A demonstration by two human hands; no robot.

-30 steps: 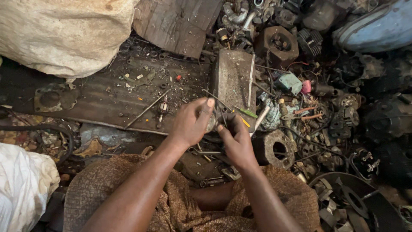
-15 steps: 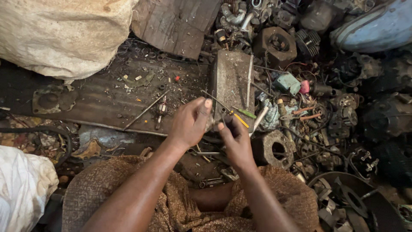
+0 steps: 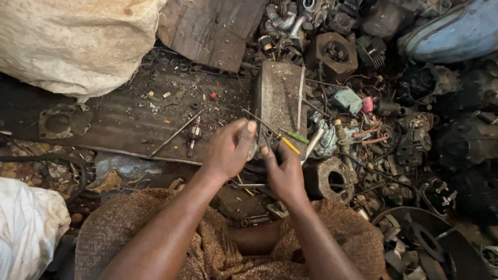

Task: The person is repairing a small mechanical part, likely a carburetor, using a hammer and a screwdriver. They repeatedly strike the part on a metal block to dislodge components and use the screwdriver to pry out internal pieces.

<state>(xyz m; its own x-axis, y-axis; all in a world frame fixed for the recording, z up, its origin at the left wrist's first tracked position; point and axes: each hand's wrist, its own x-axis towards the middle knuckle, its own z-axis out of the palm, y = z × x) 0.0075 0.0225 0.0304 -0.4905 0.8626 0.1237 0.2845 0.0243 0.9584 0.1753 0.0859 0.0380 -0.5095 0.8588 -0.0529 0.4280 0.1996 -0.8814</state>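
Hardly shifted since earlier: left hand [image 3: 228, 148] and right hand [image 3: 282, 173] pinched shut on small metal part [image 3: 254, 148], between them, at 12 o'clock from the knees; long axis hidden.

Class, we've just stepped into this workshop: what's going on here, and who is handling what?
A person sits on the ground and holds a small metal part between both hands. The left hand grips it from the left, and the right hand steadies it from below. What the part is cannot be told. Just beyond the hands lie a grey metal block and a yellow-handled screwdriver. Engine parts and scrap crowd the right side, and a big pale sack sits at upper left.
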